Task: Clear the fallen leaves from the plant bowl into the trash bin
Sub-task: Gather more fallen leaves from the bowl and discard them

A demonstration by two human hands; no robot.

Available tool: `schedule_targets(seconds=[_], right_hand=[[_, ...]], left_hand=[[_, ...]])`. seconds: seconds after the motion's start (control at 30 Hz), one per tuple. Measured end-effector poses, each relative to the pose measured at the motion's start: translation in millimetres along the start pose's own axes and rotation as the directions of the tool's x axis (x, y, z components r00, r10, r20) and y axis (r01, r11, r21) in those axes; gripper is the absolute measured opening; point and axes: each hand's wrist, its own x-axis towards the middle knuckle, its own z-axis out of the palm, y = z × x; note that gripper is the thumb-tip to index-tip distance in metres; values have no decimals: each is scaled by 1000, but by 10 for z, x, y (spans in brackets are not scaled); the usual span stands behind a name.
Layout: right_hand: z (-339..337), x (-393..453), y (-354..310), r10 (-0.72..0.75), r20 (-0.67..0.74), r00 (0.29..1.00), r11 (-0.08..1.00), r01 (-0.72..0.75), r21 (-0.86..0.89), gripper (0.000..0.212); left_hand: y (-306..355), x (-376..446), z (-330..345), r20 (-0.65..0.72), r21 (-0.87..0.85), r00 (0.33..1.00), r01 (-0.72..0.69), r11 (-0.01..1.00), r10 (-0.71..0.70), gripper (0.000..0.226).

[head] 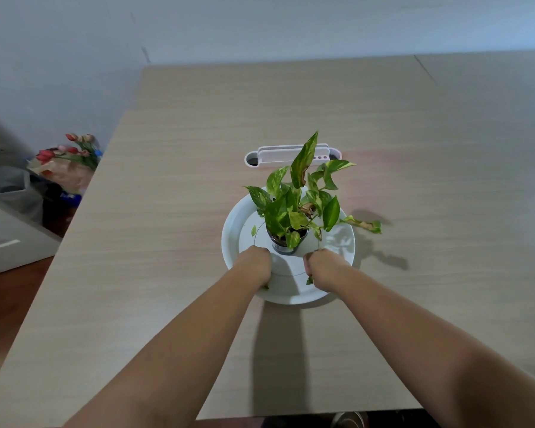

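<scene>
Here, both bare hands reached into the shallow round white plant bowl [229, 242] on a pale wood-grain table [167, 149], the left hand [255, 265] curled closed over a scrap of green leaf at the bowl's near-left rim and the right hand [322, 268] fisted around another green leaf fragment [309, 280] at its near-right. A small dark pot [286, 245] of variegated green pothos [294, 205] stood at the bowl's centre, one loose green leaf [253, 230] lay left of the pot, and a grey-lined trash bin [10, 186] sat on the floor far left of the bowl.
</scene>
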Motion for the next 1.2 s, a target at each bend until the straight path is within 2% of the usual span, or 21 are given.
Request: schedule_targets(seconds=[0.1,0.2,0.27,0.33,0.4,0.43,0.5,0.57,0.63,0.7,0.77,0.93,1.03,1.2], right_hand=[[-14,-25,16,-44,3,999,999,44,11,36],[-5,-26,66,-36,-16,999,988,38,150,37],[-13,-18,119,-21,-55,998,961,35,274,31],[-33,-6,196,12,-84,996,899,26,438,22],[-52,-32,274,97,-75,992,702,-15,712,15],[-55,-57,314,133,-78,988,580,-14,814,13],[-52,-129,391,200,-82,976,334,11,942,14],[-27,-229,457,244,-55,968,66,40,997,18],[33,-350,538,250,-17,968,-226,75,971,21],[123,-508,652,251,-4,968,-426,114,897,18],[246,-668,752,273,16,962,-535,137,834,15],[637,-1200,1067,336,100,936,-705,179,687,18],[793,-1526,1256,378,98,920,-733,233,640,18],[1201,-2154,1823,578,195,792,-743,411,529,19]], left_hand=[[42,-17,5,28,-40,1000,3,999,-2,20],[3,-27,6,19,-125,1000,6,992,-3,17],[-68,-36,-14,4,-280,1000,17,960,-17,18],[-150,-61,-60,7,-513,997,67,856,-73,16],[-198,-111,-103,30,-738,985,135,662,-167,12],[-207,-144,-111,49,-836,978,151,528,-202,11],[-179,-210,-117,91,-965,971,141,220,-223,18],[-88,-287,-102,124,-992,969,122,-21,-214,23],[74,-374,-55,144,-982,966,112,-155,-213,23],[329,-464,25,172,-966,962,122,-230,-212,23],[622,-546,112,190,-956,965,141,-256,-181,22],[1465,-693,230,183,-963,983,186,-193,30,21],[1874,-712,262,188,-972,974,204,-119,130,22],[2854,-864,475,205,-977,910,170,125,360,25]])
